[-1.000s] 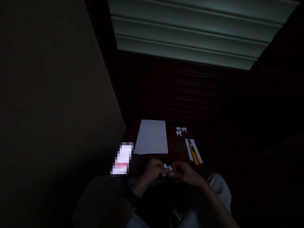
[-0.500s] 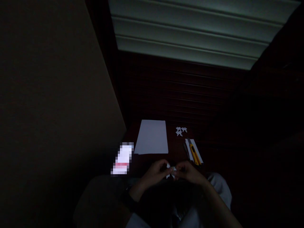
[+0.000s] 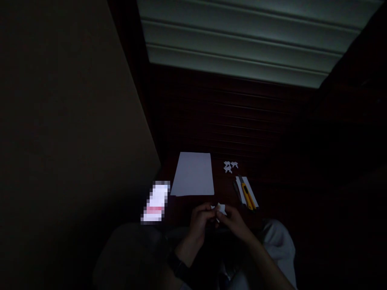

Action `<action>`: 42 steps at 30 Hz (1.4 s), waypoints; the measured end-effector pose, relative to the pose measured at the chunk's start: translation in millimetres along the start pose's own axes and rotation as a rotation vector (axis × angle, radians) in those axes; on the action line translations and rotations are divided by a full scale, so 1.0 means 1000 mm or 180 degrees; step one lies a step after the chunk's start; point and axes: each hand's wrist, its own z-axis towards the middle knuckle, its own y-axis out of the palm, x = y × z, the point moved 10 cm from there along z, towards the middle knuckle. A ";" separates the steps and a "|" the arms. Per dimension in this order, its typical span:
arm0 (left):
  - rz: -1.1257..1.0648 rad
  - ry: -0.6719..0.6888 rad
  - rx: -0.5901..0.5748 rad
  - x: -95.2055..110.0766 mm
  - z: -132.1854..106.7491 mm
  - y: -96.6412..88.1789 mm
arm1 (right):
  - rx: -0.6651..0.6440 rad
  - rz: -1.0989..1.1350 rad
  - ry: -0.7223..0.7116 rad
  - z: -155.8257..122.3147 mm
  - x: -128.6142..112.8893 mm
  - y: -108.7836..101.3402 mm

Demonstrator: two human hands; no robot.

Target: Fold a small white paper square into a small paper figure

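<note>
Between my two hands is a small folded piece of white paper (image 3: 222, 209), held over the near edge of the dark table. My left hand (image 3: 200, 217) pinches its left side, with a dark band on that wrist. From the right, my right hand (image 3: 235, 222) grips the same piece between thumb and fingers. Fingers cover part of its folds. Beyond my hands lies a stack of white paper sheets (image 3: 193, 174). Several small folded paper figures (image 3: 228, 166) sit together at the table's far right.
A yellow utility knife (image 3: 247, 195) lies on a narrow white paper stack (image 3: 254, 196) at the right, beside a dark slim object (image 3: 237, 190). A lit, pixelated phone-like screen (image 3: 156, 202) is at the left. A wall rises on the left; slatted panels stand behind the table.
My hands have turned the folded paper and brought it slightly up. The left wrist has swung to the right and the hands are closer together. The other items stay put.
</note>
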 end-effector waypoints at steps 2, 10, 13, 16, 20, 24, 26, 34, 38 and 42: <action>-0.0139 -0.0017 -0.0028 -0.004 -0.002 0.003 | 0.0118 -0.0073 -0.0053 0.001 0.001 -0.001; -0.0418 0.0008 0.0075 0.001 -0.007 0.002 | 0.0063 -0.0292 0.0013 -0.004 0.004 -0.005; -0.0643 -0.0102 -0.0010 -0.004 -0.005 0.006 | -0.0037 -0.0246 -0.0015 -0.004 -0.002 0.000; -0.0930 -0.0256 -0.0080 -0.012 -0.001 0.008 | -0.0169 -0.0208 -0.0086 -0.001 -0.012 0.006; -0.1230 -0.0357 -0.0074 -0.018 0.004 0.007 | -0.0212 -0.0411 -0.0164 0.003 -0.018 0.008; -0.1330 -0.0380 -0.0196 -0.016 0.004 0.010 | -0.0171 -0.0533 -0.0158 0.006 -0.016 0.006; -0.1291 -0.0338 -0.0217 -0.012 0.004 0.011 | -0.0003 -0.0576 -0.0158 0.007 -0.015 0.002; -0.1203 0.0223 0.0059 0.008 0.005 0.007 | 0.0611 -0.0921 -0.0530 0.004 -0.027 0.000; -0.1425 0.0108 0.0171 0.000 0.013 0.007 | 0.0865 -0.1312 -0.0667 0.005 -0.034 -0.001; -0.1582 -0.0206 0.0429 -0.011 0.026 0.003 | 0.0789 -0.1492 -0.0789 0.010 -0.045 0.003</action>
